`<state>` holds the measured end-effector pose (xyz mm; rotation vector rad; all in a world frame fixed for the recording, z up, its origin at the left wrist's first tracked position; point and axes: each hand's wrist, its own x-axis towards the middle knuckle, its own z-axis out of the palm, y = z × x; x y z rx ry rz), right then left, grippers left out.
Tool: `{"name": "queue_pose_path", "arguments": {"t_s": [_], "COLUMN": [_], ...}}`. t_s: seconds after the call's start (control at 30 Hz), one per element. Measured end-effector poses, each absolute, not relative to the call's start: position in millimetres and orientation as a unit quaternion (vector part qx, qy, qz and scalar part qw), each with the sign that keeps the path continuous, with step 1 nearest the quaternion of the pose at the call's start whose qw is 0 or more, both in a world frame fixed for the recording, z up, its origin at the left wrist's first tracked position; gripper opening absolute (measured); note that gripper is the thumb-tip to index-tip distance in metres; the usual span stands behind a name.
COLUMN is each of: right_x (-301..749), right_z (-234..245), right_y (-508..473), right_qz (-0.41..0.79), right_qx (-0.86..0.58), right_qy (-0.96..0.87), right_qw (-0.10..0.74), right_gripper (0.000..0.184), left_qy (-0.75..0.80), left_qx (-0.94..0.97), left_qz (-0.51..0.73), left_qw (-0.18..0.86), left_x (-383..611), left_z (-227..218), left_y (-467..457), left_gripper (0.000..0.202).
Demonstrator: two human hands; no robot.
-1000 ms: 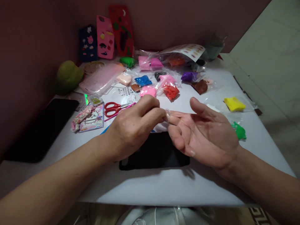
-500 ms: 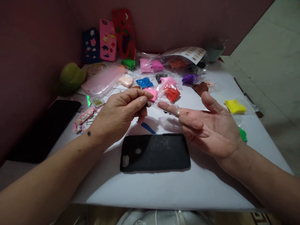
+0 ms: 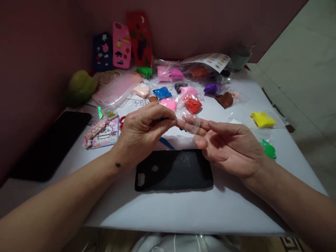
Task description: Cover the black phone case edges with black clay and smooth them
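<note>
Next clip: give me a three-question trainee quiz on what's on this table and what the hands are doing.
1. True or false: the black phone case lies flat on the table, below both hands.
2. Which lump sits nearest the table's right edge? A) blue B) yellow C) purple
3. What covers the right hand forefinger that the left hand pinches?

Key
1. True.
2. B, the yellow lump; blue lump and purple lump lie further back.
3. A clear plastic sleeve.

Matt black phone case [image 3: 173, 170] at 6 o'clock; smooth white desk [image 3: 199, 213]; glossy clear plastic film [image 3: 193, 123] on right hand [image 3: 231, 147] finger.
</note>
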<state>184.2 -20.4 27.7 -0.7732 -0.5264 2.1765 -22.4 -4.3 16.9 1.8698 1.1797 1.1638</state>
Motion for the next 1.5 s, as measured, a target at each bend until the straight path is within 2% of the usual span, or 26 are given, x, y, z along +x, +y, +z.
{"name": "queue_pose_path", "arguments": {"t_s": [0.17, 0.37, 0.53, 0.6, 0.7, 0.77, 0.87, 0.97, 1.13, 1.3, 1.5], "right_x": [182, 180, 179, 180, 179, 179, 179, 179, 173, 170, 171], "right_z": [22, 23, 19, 16, 15, 16, 15, 11, 8, 12, 12], "right_y": [-22, -25, -27, -27, -27, -28, -28, -28, -29, -30, -33], "right_qz": [0.808, 0.719, 0.597, 0.527, 0.429, 0.392, 0.405, 0.492, 0.622, 0.652, 0.644], "right_qx": [-0.319, -0.386, -0.458, -0.450, -0.435, -0.433, -0.440, -0.449, -0.432, -0.450, -0.459], "right_qy": [-0.308, -0.371, -0.431, -0.503, -0.613, -0.653, -0.662, -0.609, -0.453, -0.393, -0.415], "right_qw": [0.387, 0.444, 0.497, 0.516, 0.501, 0.483, 0.451, 0.431, 0.469, 0.467, 0.450], "right_gripper": [0.028, 0.021, 0.019, 0.024, 0.037, 0.032, 0.017, 0.018, 0.018, 0.020, 0.021], "left_qy": [0.464, 0.454, 0.436, 0.427, 0.429, 0.431, 0.427, 0.424, 0.416, 0.411, 0.339], "left_qx": [0.708, 0.702, 0.664, 0.638, 0.612, 0.607, 0.608, 0.601, 0.542, 0.611, 0.825], "left_qz": [0.424, 0.447, 0.456, 0.458, 0.440, 0.428, 0.424, 0.422, 0.477, 0.486, 0.427], "left_qw": [0.324, 0.319, 0.402, 0.448, 0.498, 0.512, 0.518, 0.531, 0.552, 0.471, 0.149], "left_x": [-22, -20, -22, -24, -26, -26, -25, -24, -20, -16, -15], "left_z": [20, 24, 26, 26, 25, 25, 24, 22, 22, 25, 20], "left_y": [-6, -10, -4, -3, -3, -4, -5, -3, 0, -10, -20], "left_gripper": [0.009, 0.010, 0.011, 0.013, 0.014, 0.012, 0.010, 0.009, 0.011, 0.015, 0.016]}}
